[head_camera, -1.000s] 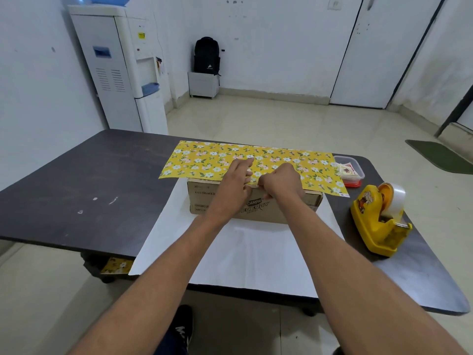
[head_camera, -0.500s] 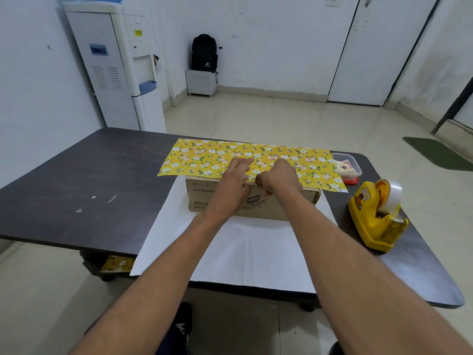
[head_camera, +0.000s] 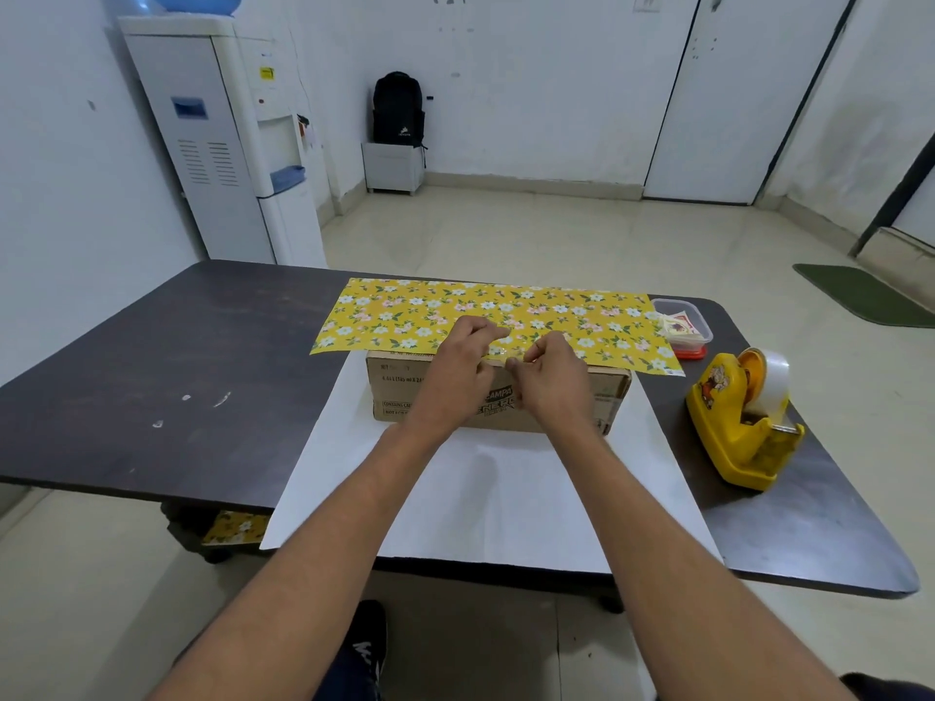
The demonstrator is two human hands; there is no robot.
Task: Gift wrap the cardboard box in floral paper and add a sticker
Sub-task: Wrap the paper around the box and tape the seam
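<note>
Your left hand [head_camera: 455, 376] has curled; it and your right hand [head_camera: 556, 382] pinch tape [head_camera: 498, 352] where paper [head_camera: 455, 306] meets box [head_camera: 405, 392]. Press down next.

Box [head_camera: 498, 392] on paper [head_camera: 480, 493]; tape dispenser [head_camera: 741, 422] to its right.

Atop cardboard box [head_camera: 405, 392], left hand [head_camera: 455, 382] and right hand [head_camera: 556, 392] at floral paper [head_camera: 430, 311] edge — tape dispenser [head_camera: 733, 427] nearby
</note>
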